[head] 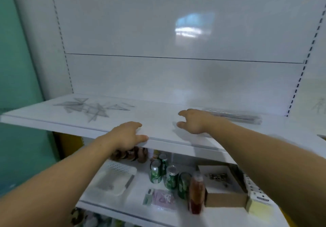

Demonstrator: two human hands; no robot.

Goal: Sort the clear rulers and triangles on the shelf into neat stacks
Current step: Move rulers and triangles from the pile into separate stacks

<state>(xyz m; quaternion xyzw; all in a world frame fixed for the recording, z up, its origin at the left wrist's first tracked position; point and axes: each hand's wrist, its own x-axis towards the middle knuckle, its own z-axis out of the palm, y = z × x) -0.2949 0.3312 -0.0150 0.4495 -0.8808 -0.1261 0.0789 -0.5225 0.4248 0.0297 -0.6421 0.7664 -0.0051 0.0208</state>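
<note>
Several clear triangles lie scattered and overlapping on the left part of the white shelf. A stack of clear rulers lies along the shelf at the right. My left hand rests at the shelf's front edge, fingers relaxed, holding nothing. My right hand hovers over the middle of the shelf, just left of the rulers, with thumb and fingers spread apart and nothing between them. The picture is blurred.
Below is a lower shelf with green cans, a red bottle, an open cardboard box, a white perforated tray and packets. A white back panel rises behind; a teal wall stands at left.
</note>
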